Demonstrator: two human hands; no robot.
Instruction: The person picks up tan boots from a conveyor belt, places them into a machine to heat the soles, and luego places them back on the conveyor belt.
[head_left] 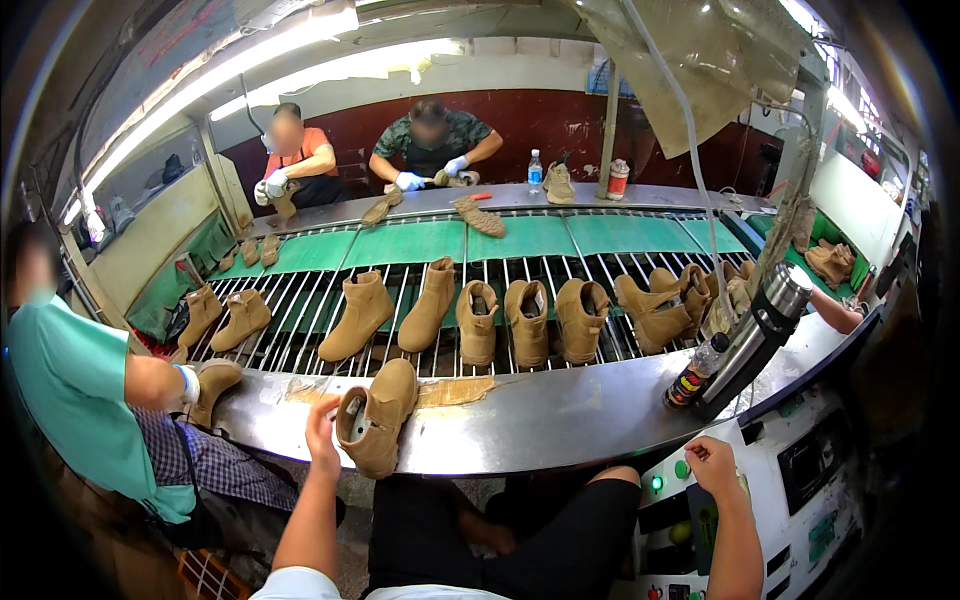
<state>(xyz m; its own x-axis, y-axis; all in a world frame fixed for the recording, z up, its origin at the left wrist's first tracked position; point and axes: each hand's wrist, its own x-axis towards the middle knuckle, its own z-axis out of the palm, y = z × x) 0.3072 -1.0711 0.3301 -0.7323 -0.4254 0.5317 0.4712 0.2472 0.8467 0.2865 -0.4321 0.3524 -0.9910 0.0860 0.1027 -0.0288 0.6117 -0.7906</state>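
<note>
A tan ankle boot [378, 425] stands on the near metal ledge [520, 425] in front of me, its opening toward me. Beside its left side is my left hand [322, 437], fingers stretched and apart; whether a fingertip touches the boot I cannot tell. My right hand [712, 465] hovers over the white control panel [775, 520] at the lower right, fingers curled in, with nothing seen in them. Past the ledge, a row of similar boots, among them one boot [357, 315] just beyond mine, stands on the metal rod rack [385, 352].
A steel thermos [755, 340] and a dark bottle [697, 370] stand on the ledge at right. At left, a person in a green shirt [80, 390] handles a boot [212, 388]. Two gloved people work across the green conveyor belt [410, 248]. A grey post [610, 130] rises beyond.
</note>
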